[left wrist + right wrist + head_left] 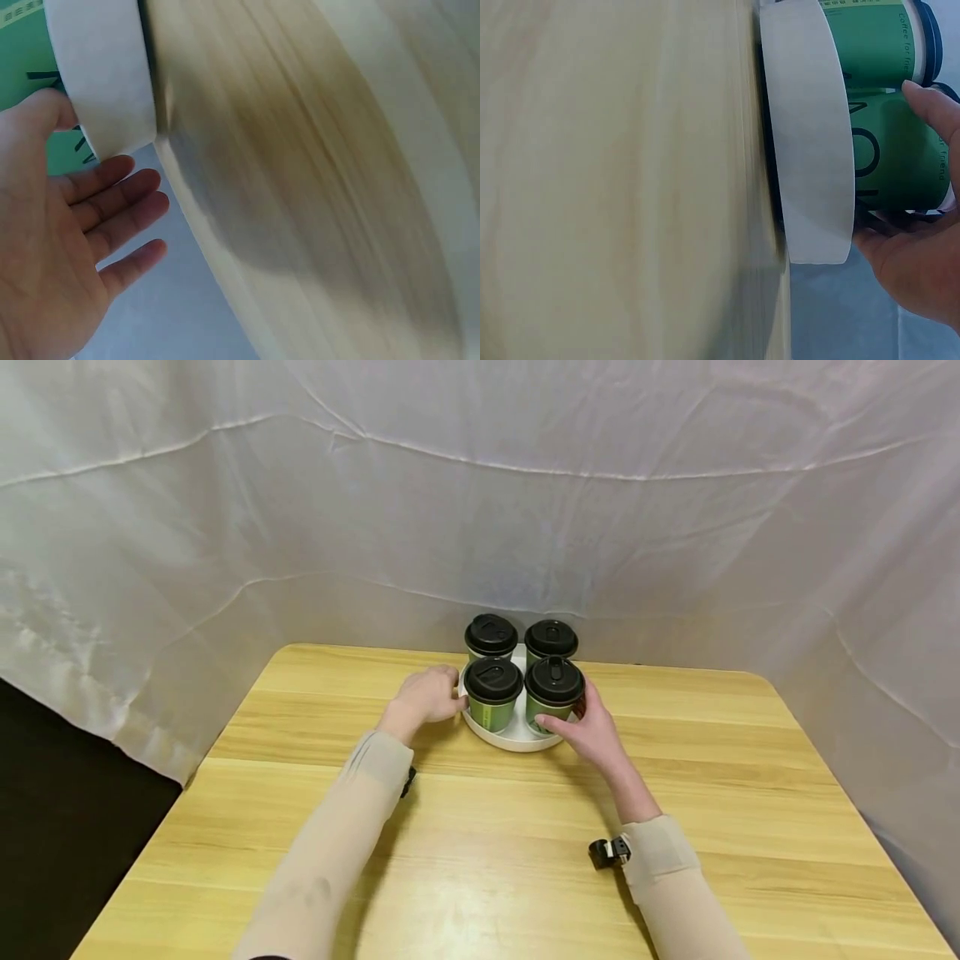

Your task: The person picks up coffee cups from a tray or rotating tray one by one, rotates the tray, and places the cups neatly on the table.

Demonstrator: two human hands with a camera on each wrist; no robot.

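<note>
A round white tray (512,742) stands at the table's far edge, bearing green paper cups with black lids. At its left side is my left hand (427,695); in the left wrist view the thumb hooks over the tray rim (105,75) and the fingers lie along its outside. My right hand (594,732) grips the front right cup (553,683), thumb on the near side and fingers round the far side, mostly hidden. That cup (900,150) stands within the rim in the right wrist view. Beside it is the front left cup (491,714).
Two more lidded cups, a back left one (491,637) and a back right one (552,637), stand behind on the tray. A pale curtain (480,543) hangs close behind the wooden table (480,860). Wrist cameras sit on both sleeves.
</note>
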